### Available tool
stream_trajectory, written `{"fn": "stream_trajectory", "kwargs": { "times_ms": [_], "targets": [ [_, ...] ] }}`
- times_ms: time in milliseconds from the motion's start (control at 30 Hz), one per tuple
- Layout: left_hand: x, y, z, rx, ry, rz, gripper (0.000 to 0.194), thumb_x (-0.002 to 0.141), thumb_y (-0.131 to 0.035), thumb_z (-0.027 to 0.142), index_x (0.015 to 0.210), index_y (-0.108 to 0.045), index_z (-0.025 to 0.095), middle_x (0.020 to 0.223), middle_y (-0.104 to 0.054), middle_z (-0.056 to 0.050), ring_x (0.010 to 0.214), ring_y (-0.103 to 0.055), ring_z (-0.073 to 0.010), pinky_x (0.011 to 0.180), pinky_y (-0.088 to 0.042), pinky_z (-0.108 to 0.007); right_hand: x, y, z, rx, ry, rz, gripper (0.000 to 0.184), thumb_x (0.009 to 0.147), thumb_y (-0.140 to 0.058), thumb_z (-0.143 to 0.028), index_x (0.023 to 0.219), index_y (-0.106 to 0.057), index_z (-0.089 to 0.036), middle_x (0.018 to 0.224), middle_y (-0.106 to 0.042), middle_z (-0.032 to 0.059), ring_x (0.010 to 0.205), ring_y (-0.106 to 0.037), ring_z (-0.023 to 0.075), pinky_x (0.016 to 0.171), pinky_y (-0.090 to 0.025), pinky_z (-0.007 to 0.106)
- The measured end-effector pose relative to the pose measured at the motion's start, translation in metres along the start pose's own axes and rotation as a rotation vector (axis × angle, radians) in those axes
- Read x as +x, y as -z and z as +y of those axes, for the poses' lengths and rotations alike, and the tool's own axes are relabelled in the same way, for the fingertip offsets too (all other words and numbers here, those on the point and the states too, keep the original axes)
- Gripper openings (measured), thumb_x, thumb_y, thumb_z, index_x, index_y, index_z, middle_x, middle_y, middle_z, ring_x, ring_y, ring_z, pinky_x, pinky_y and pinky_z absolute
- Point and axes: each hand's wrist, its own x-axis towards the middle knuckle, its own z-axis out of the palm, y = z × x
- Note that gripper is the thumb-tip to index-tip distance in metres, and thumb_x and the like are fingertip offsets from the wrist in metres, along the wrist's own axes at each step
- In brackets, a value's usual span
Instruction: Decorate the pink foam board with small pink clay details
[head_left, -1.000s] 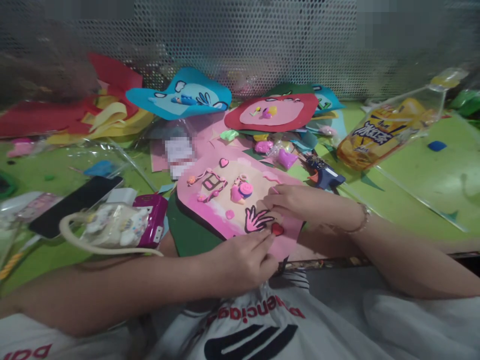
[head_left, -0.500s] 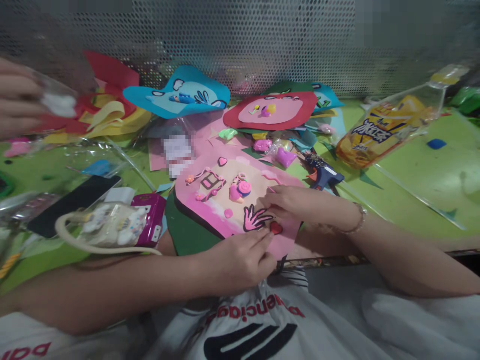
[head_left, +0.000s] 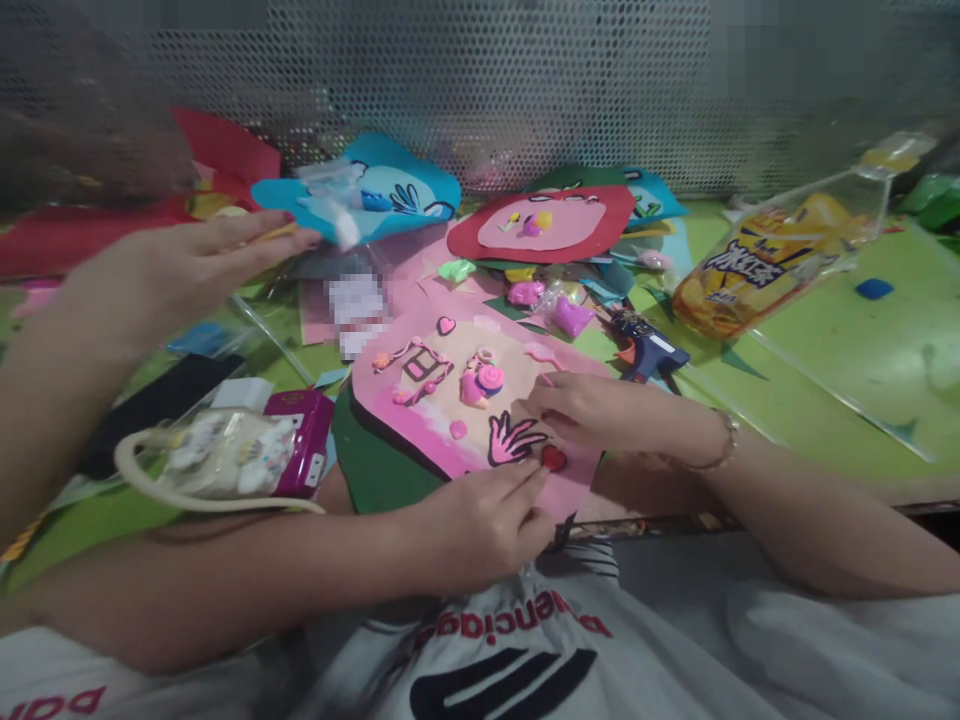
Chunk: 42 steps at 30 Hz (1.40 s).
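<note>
A pink card (head_left: 480,335) with a beige middle lies before me, decorated with a pink clay snail (head_left: 481,380), a black-outlined pink hand shape (head_left: 514,440) and small hearts. My left hand (head_left: 491,525) rests on the card's near edge, fingertips drawn together beside a red heart (head_left: 553,458). From the right, my right hand (head_left: 581,408) bends over the card in a pinch just above that heart. Whatever lies between the fingers of either hand is hidden. Beneath the card, a green sheet (head_left: 382,465) sticks out at the left.
Another person's hand (head_left: 202,250) reaches in from the left near a small clear bag with white stuff (head_left: 345,215). Around me are a glue gun (head_left: 652,345), a drink bottle (head_left: 772,260), a purple case with a cream strap (head_left: 289,445), a black phone (head_left: 161,410) and purple clay (head_left: 572,316).
The other person's hand has moved rightward from the far left, and the clear bag with white stuff now appears over the blue paper. My own hands have barely moved.
</note>
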Motion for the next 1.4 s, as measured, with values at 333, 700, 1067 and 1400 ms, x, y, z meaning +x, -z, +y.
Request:
{"fn": "stream_trajectory", "kwargs": {
  "times_ms": [333, 700, 1067, 1400],
  "targets": [
    [0.0000, -0.0015, 0.0004, -0.010, 0.003, 0.001, 0.012, 0.084, -0.048, 0.010, 0.084, -0.059, 0.006, 0.111, -0.062, -0.028, 0.110, -0.059, -0.0332, 0.098, -0.046, -0.044, -0.0003, -0.0021, 0.0037, -0.102, 0.088, 0.001, 0.022, 0.096, -0.040, -0.018, 0.105, -0.059, -0.011, 0.079, -0.056, 0.0066, 0.074, -0.049, 0.0168, 0.065, -0.036, 0.028],
    [0.0000, -0.0016, 0.0002, -0.017, 0.007, 0.007, 0.019, 0.083, -0.040, 0.006, 0.084, -0.060, 0.006, 0.110, -0.062, -0.028, 0.110, -0.059, -0.0335, 0.096, -0.047, -0.044, 0.0010, -0.0051, 0.0036, -0.262, 0.181, -0.039, 0.021, 0.094, -0.040, -0.012, 0.087, -0.059, -0.012, 0.087, -0.058, 0.0086, 0.076, -0.046, 0.0192, 0.069, -0.035, 0.031],
    [-0.0008, -0.0022, -0.0002, -0.006, -0.006, 0.007, 0.014, 0.083, -0.048, 0.010, 0.085, -0.061, 0.005, 0.110, -0.062, -0.028, 0.111, -0.058, -0.0340, 0.102, -0.043, -0.044, -0.0030, -0.0046, 0.0068, -0.290, 0.178, -0.054, 0.027, 0.094, -0.034, -0.009, 0.083, -0.059, -0.011, 0.085, -0.055, 0.0104, 0.076, -0.045, 0.0194, 0.075, -0.036, 0.033],
    [-0.0011, -0.0020, 0.0013, -0.045, 0.025, 0.015, 0.013, 0.084, -0.046, 0.009, 0.083, -0.059, 0.007, 0.114, -0.060, -0.029, 0.114, -0.057, -0.0323, 0.099, -0.045, -0.044, 0.0005, 0.0005, -0.0021, -0.089, 0.069, -0.052, 0.019, 0.097, -0.040, -0.018, 0.094, -0.058, -0.012, 0.080, -0.055, 0.0046, 0.070, -0.049, 0.0131, 0.063, -0.037, 0.024]
  ]
}}
